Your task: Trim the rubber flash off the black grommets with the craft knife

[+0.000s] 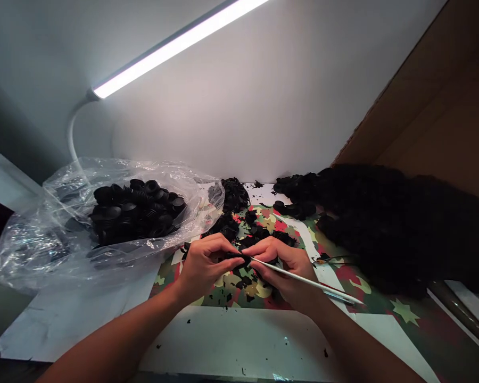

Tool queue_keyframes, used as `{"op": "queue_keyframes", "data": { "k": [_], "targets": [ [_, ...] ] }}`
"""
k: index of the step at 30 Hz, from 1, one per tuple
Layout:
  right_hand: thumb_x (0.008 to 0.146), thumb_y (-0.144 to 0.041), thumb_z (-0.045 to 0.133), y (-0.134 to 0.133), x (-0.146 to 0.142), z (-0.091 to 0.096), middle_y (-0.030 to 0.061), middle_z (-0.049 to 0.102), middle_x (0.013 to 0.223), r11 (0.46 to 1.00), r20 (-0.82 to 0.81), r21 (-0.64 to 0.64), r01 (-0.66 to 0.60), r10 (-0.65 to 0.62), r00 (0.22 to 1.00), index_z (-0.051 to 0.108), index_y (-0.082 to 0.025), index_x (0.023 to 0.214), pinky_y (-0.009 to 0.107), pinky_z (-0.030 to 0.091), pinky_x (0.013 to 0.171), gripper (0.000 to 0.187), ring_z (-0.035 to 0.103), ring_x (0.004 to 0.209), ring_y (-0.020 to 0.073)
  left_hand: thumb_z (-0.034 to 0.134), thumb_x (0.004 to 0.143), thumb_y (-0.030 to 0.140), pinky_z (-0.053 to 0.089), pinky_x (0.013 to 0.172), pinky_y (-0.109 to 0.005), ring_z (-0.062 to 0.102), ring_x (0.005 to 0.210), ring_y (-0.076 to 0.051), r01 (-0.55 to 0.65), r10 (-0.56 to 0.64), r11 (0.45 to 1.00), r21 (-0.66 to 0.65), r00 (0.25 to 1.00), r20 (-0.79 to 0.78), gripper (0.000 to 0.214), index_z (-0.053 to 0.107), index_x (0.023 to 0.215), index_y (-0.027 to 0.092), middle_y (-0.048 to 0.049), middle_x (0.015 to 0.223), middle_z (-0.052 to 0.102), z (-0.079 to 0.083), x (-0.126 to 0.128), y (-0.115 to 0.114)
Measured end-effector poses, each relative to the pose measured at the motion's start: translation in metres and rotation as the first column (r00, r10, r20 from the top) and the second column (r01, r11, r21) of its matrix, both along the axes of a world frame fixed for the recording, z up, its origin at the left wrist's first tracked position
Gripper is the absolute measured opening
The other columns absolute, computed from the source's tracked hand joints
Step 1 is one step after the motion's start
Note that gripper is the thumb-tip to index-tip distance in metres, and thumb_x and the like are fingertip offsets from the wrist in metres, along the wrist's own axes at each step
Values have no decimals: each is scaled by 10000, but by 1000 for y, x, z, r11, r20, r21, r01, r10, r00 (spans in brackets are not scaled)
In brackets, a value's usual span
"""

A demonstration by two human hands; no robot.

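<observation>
Between the fingertips of my left hand is a small black rubber-like part, mostly hidden by the fingers. My right hand is closed around a thin white stick-like tool. The tool's near end meets the black part, and its far end points down to the right past my wrist. Both hands nearly touch at the fingertips, above a camouflage-patterned sheet strewn with black scraps.
A clear plastic bag holding many black ribbed round parts lies at left. Black scraps are heaped behind my hands. A large dark pile fills the right, beside a cardboard panel. A lit lamp hangs overhead.
</observation>
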State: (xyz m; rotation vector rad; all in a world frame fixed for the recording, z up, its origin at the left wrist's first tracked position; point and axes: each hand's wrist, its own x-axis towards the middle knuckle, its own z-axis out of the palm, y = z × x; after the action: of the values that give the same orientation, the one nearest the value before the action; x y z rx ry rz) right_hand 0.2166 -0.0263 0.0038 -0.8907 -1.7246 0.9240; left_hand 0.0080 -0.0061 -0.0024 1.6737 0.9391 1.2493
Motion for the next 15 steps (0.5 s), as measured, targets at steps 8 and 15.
{"op": "queue_keyframes", "data": {
  "k": [8,15],
  "targets": [
    [917,-255,679,-1,-2,3,80,767,1001,999,46,45,4,-6,999,661,-204,746,328,533,755,178,699,878,204,823,795,295,423,523,-237,566,581,-139,-8,12,998,57,998,-65,170,751,727,157,-49,670,652,0,-1,1],
    [953,-282,626,0,-1,1,71,757,1030,998,110,64,5,-12,994,615,-221,738,386,527,803,224,687,919,232,817,808,281,417,523,-233,562,580,-133,-10,19,995,99,995,-96,155,754,742,156,-43,676,652,-2,-2,1]
  ]
}}
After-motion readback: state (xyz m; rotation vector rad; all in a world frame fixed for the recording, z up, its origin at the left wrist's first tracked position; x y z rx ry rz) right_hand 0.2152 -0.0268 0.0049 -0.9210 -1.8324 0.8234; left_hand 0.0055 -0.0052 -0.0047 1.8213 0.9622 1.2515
